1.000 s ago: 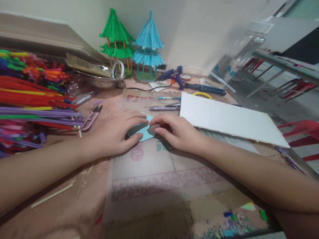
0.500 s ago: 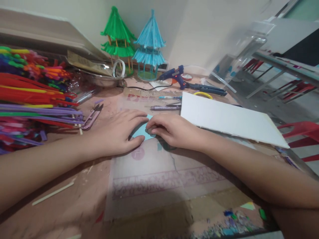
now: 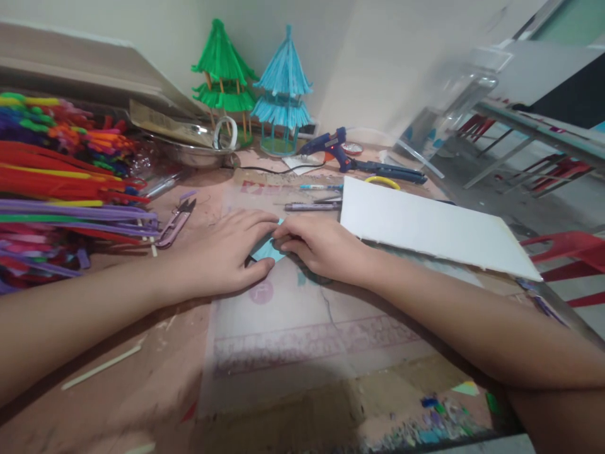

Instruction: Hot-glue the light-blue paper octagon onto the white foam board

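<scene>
A small piece of light blue paper [image 3: 265, 251] lies on the clear plastic sheet over the table, partly covered by both hands. My left hand [image 3: 229, 249] rests on its left side, fingers stretched flat and thumb apart along the near edge. At the paper's right side, my right hand [image 3: 321, 247] has its fingers curled together in a pinch. What those fingertips hold, if anything, is hidden. Just beyond the hands lie a purple pen [image 3: 312, 207] and a blue pen [image 3: 321, 187].
Colourful pipe cleaners [image 3: 61, 183] are heaped at left beside pink thread snips [image 3: 176, 226]. At the back stand a green pagoda model [image 3: 222, 69], a blue one [image 3: 283, 75], a metal bowl [image 3: 193, 153] and a glue gun [image 3: 331, 146]. A white board [image 3: 435, 227] lies right.
My right hand has shifted slightly left along the paper, its fingers still pinched. My left hand stays in place. The view has tilted a little.
</scene>
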`<state>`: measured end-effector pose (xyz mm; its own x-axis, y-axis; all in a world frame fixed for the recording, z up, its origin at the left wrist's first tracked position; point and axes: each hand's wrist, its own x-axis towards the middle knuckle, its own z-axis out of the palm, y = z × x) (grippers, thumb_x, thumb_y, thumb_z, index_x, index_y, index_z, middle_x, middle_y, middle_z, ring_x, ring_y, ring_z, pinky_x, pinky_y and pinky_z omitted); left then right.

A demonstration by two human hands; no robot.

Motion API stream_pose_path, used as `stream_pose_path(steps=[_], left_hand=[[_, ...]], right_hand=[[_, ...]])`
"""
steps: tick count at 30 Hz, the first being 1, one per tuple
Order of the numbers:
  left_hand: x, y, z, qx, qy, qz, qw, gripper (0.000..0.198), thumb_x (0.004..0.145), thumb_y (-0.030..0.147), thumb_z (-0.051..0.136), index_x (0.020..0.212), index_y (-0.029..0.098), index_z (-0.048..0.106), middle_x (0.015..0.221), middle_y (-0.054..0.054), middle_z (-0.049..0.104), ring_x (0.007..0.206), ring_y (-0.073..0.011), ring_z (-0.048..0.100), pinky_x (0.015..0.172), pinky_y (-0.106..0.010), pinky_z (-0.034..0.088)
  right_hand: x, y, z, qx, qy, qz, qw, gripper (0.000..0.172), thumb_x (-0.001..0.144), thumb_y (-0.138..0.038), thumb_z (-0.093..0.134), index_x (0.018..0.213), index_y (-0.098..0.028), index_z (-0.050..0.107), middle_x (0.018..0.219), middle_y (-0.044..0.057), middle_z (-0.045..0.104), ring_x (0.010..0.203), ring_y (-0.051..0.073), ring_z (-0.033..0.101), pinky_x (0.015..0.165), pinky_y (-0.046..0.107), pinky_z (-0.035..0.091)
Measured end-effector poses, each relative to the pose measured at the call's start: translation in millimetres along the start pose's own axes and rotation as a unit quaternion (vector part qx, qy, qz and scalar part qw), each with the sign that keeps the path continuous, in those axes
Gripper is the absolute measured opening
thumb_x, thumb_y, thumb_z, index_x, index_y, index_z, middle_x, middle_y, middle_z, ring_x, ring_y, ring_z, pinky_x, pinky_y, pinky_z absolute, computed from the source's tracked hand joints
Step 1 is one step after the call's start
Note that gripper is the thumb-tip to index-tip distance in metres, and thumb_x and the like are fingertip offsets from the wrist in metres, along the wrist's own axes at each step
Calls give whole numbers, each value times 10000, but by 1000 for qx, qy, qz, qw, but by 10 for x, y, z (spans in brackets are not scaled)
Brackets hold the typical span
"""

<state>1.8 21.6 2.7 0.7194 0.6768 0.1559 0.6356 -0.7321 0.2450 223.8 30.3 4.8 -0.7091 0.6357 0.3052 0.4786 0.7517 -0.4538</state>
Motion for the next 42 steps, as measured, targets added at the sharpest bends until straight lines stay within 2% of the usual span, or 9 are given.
stream_pose_path(steps=[5,9,14,18,21,24,27,34,42], left_hand=[[-12,-17,0,-18,8,-3,1000,549,917,424,500,1385,138,519,1494,-185,531,1377,-362,491,1159,-577,390],[-23,-26,-21,-39,5,-11,999,606,893,438,544,1436,178,464,1499,-159,542,1363,-364,510,1142,-571,414],[-10,5,-50,-40,-1,-38,998,654,877,461,553,1452,174,430,1486,-167,542,1333,-393,518,1094,-582,446],[4,25,-67,-50,-16,-33,998,605,881,465,540,1397,155,485,1417,-168,586,1286,-387,544,1083,-583,443],[-1,3,-57,-64,-7,-31,997,615,932,505,488,1439,158,465,1462,-168,562,1328,-379,518,1117,-582,410],[-11,-37,-37,-72,15,-15,997,558,963,478,465,1429,173,493,1462,-154,570,1341,-345,518,1126,-536,413],[-15,-63,-29,-61,11,23,998,473,947,433,515,1343,185,584,1439,-135,581,1347,-315,518,1150,-499,390],[-6,-104,-4,-52,-9,28,998,468,940,425,538,1341,194,605,1474,-132,533,1374,-315,477,1169,-504,350],[-11,-119,12,-29,-23,32,999,477,948,435,512,1355,208,612,1484,-136,515,1364,-333,475,1160,-530,350]], right_hand=[[-49,22,4,32,87,15,996,143,943,-189,549,1047,-176,647,936,57,706,886,198,645,806,326,488],[-115,30,-49,153,163,82,971,193,964,-283,538,1128,-195,590,891,15,627,817,167,617,767,319,520],[-70,-4,20,341,108,65,932,172,952,-312,566,1088,-216,519,1003,26,611,960,156,626,883,327,553],[-52,-70,60,403,12,65,913,192,946,-347,598,1069,-224,515,1084,37,604,910,136,627,787,287,580],[-67,-75,34,436,51,70,896,235,941,-400,624,1066,-238,507,1074,27,591,844,132,639,724,283,585],[-76,-21,-19,382,134,82,911,218,942,-365,620,1095,-237,530,882,-19,561,718,120,597,664,267,532],[-93,34,-54,295,151,105,938,193,938,-291,581,1113,-210,589,759,-38,523,649,120,516,619,261,458],[-154,-16,-52,127,51,75,988,187,942,-290,540,1047,-169,636,778,3,624,675,148,561,646,273,419],[-134,-94,-27,62,-5,13,998,94,932,-190,527,947,-177,620,805,12,655,708,144,559,687,264,405]])
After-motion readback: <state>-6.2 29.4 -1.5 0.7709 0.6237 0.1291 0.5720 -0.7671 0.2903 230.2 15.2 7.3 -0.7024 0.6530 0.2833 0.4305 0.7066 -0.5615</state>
